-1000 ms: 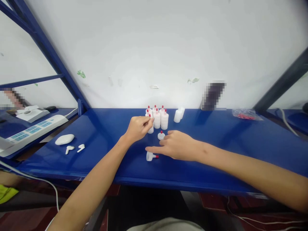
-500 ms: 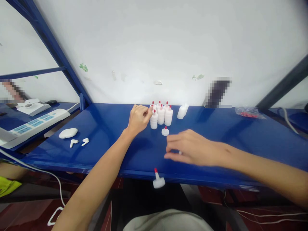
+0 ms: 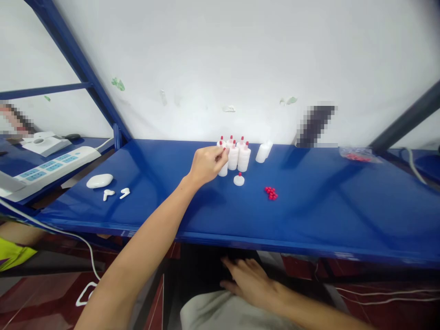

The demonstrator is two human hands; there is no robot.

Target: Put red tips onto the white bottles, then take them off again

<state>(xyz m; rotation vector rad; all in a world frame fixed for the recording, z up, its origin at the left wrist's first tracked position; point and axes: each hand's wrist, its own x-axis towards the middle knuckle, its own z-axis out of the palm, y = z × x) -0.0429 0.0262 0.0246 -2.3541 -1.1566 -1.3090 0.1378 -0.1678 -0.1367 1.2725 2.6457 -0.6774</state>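
My left hand (image 3: 209,164) is closed, its fingers curled at the near left of a group of white bottles (image 3: 243,160) with red tips. It covers the upper part of the front left bottle (image 3: 223,171); whether it grips anything is hidden. Just right of that bottle, a loose white nozzle cap (image 3: 239,180) with a red tip stands on the blue table (image 3: 309,201). Below the table's front edge, over my lap, my right hand (image 3: 252,279) is open, fingers stretched out and apart. A small pile of red tips (image 3: 271,193) lies to the cap's right.
Two plain white bottles (image 3: 262,153) stand at the back near the wall. A plastic bag of red pieces (image 3: 359,156) lies at the far right. An earbud case (image 3: 99,181) and two earbuds (image 3: 108,194) are on the left, with a power strip (image 3: 57,165) beyond.
My right hand has dropped from above the table to my lap, uncovering the red tips. The nozzle cap seen in mid-air is out of sight. My left hand has shifted slightly right.
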